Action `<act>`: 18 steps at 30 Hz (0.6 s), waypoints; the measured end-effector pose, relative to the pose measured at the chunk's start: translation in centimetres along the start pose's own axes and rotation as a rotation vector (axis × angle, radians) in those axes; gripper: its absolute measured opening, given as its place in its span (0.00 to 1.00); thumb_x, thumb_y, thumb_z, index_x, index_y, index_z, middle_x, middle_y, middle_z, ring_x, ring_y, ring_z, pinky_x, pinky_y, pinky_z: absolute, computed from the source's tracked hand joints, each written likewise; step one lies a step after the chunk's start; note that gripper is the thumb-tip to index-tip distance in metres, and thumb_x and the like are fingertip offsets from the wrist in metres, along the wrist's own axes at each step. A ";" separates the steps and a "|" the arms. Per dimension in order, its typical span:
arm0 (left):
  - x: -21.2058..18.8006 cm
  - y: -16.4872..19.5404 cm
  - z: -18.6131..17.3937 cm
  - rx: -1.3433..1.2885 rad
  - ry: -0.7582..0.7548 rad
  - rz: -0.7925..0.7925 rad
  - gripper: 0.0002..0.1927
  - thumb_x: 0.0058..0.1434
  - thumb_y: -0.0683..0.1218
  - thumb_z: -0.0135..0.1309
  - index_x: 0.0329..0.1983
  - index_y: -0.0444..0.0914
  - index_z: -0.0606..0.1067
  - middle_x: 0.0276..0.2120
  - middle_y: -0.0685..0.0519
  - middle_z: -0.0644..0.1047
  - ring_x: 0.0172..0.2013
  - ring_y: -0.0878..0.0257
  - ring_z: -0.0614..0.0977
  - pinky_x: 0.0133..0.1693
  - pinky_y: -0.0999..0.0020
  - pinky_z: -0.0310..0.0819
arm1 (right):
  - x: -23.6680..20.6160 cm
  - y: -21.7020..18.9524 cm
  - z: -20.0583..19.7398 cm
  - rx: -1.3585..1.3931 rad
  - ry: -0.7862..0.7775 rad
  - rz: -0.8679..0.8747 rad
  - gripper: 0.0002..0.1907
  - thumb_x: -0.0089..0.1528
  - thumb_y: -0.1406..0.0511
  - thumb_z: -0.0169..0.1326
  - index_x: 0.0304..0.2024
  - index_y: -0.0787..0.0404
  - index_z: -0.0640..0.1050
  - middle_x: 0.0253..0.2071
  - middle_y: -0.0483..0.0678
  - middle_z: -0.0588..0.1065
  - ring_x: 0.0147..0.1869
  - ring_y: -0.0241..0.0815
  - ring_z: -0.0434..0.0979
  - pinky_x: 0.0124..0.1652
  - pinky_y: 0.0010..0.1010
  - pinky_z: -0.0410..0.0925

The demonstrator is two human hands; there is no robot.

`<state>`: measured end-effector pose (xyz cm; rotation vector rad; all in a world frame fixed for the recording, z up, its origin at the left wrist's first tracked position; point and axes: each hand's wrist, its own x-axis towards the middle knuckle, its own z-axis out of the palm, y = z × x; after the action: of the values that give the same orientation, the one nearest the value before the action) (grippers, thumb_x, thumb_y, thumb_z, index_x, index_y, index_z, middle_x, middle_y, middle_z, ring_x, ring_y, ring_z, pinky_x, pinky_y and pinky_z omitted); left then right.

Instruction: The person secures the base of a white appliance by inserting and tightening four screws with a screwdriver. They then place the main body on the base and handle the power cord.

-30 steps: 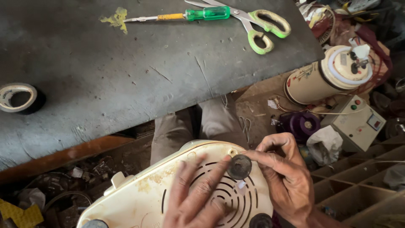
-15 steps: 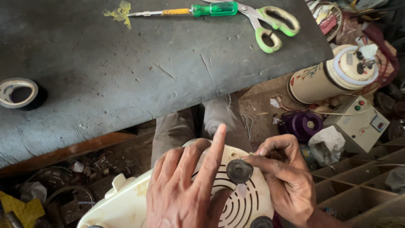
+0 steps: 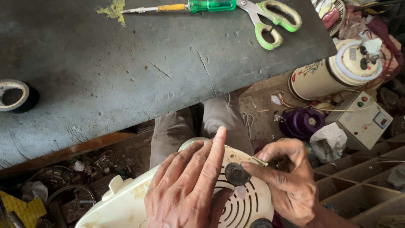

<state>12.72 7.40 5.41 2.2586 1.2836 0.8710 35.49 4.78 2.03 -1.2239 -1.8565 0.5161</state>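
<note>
Left hand: my left hand [image 3: 185, 190] lies flat, palm down, on the cream appliance housing [image 3: 126, 202]. Fingers straight and close together, nothing gripped; index tip reaches toward the counter.

Right hand: my right hand [image 3: 287, 181] is curled narrow. Thumb and forefinger pinch a small thin metal piece [image 3: 258, 161]; what kind of piece I cannot tell. The thumb tip sits at the edge of the black round foot [image 3: 236, 174].

Black round foot: just between the two hands, on the housing, its flat face up. It touches the right thumb and is just beside the left index finger.

Housing: under both hands, resting on my lap. Slotted round vent [image 3: 244, 207] faces up, partly covered by the left hand. Long axis runs from the lower left, behind the left wrist, up toward the right hand.

Second black foot [image 3: 261, 223]: below the right hand, at the frame edge, cut off.

Counter [image 3: 126, 76]: dark, scratched, well beyond the fingertips.

Screwdriver [image 3: 185, 6]: green handle, on the far counter, long axis left to right, tip pointing left.

Scissors [image 3: 270, 21]: green-handled, just right of the screwdriver.

Tape roll [image 3: 12, 95]: counter, far left of the left hand.
</note>
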 end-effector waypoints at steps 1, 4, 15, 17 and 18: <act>0.1 0.0 -0.1 -0.006 -0.018 -0.002 0.45 0.55 0.57 0.60 0.74 0.35 0.62 0.53 0.48 0.79 0.57 0.51 0.79 0.56 0.52 0.70 | 0.2 0.0 0.0 0.035 0.017 -0.023 0.20 0.55 0.76 0.65 0.48 0.54 0.84 0.49 0.42 0.67 0.52 0.35 0.74 0.53 0.21 0.72; 0.2 0.0 -0.1 -0.009 -0.056 -0.003 0.46 0.55 0.58 0.61 0.74 0.36 0.61 0.52 0.49 0.80 0.57 0.51 0.79 0.55 0.53 0.70 | 0.7 -0.1 0.0 0.103 0.058 -0.086 0.21 0.52 0.75 0.68 0.47 0.54 0.84 0.50 0.41 0.66 0.54 0.35 0.73 0.54 0.22 0.72; -0.4 -0.3 0.6 0.005 -0.047 -0.021 0.49 0.54 0.59 0.61 0.76 0.35 0.59 0.56 0.47 0.79 0.58 0.49 0.78 0.57 0.50 0.68 | 0.4 0.7 0.2 0.115 0.090 -0.089 0.21 0.50 0.75 0.70 0.45 0.57 0.84 0.50 0.42 0.69 0.52 0.37 0.75 0.53 0.23 0.73; -0.5 -0.3 0.7 0.016 -0.036 -0.008 0.50 0.55 0.60 0.62 0.76 0.35 0.59 0.56 0.47 0.79 0.59 0.49 0.78 0.57 0.50 0.68 | 0.7 1.0 -0.2 0.203 0.027 -0.031 0.19 0.53 0.76 0.67 0.45 0.57 0.84 0.51 0.44 0.68 0.53 0.37 0.76 0.53 0.23 0.75; -0.5 -0.3 0.7 0.023 -0.033 0.000 0.50 0.55 0.60 0.63 0.76 0.35 0.59 0.56 0.47 0.79 0.59 0.49 0.78 0.57 0.50 0.69 | 0.9 1.1 -0.5 0.247 -0.003 -0.001 0.18 0.54 0.77 0.66 0.46 0.56 0.84 0.51 0.44 0.68 0.54 0.37 0.77 0.53 0.24 0.76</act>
<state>12.79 7.07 4.55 2.2807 1.2854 0.8192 36.35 5.97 1.92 -1.0572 -1.7357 0.7239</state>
